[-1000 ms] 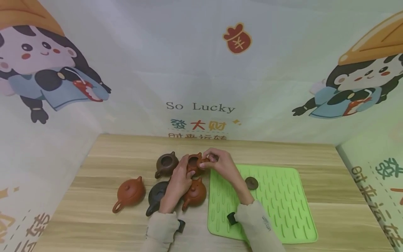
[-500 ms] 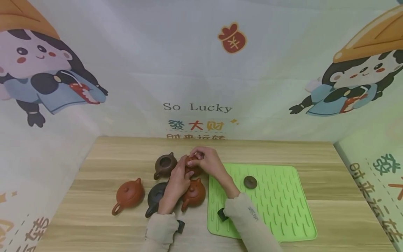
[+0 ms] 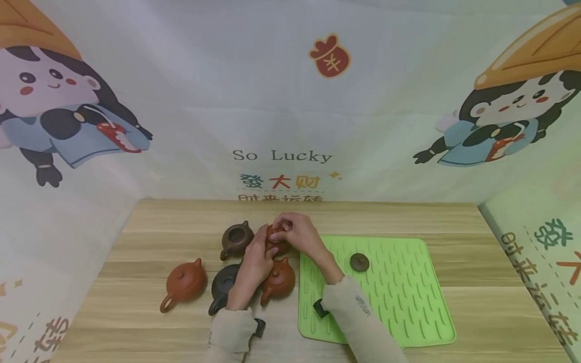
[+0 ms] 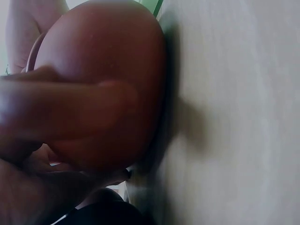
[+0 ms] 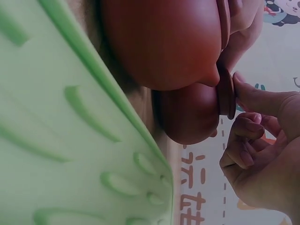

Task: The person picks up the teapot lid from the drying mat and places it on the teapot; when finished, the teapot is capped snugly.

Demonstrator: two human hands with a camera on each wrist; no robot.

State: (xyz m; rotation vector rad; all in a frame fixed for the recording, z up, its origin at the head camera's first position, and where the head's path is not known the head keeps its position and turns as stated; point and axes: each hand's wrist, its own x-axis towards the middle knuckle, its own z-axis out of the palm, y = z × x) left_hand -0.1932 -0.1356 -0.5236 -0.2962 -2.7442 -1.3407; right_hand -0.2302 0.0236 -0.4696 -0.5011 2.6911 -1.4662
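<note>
A small reddish-brown teapot stands at the back of the row, with my left hand gripping its side. In the left wrist view, fingers lie across its rounded body. My right hand pinches the lid at the teapot's mouth; its knob is hidden by the fingers. From the right wrist view the lid appears on or against the rim; whether it is fully seated I cannot tell. Just in front stands another red-brown teapot with its lid on. A dark teapot is partly covered by my left arm.
An open brown teapot is at the back left, and a lidded orange-brown teapot is at far left. To the right lies a green ridged mat bearing a loose dark lid. A printed cloth wall rises behind the wooden table.
My right hand has moved left with the lid, from beside the teapot to over its mouth, which is now covered. My left hand keeps its grip.
</note>
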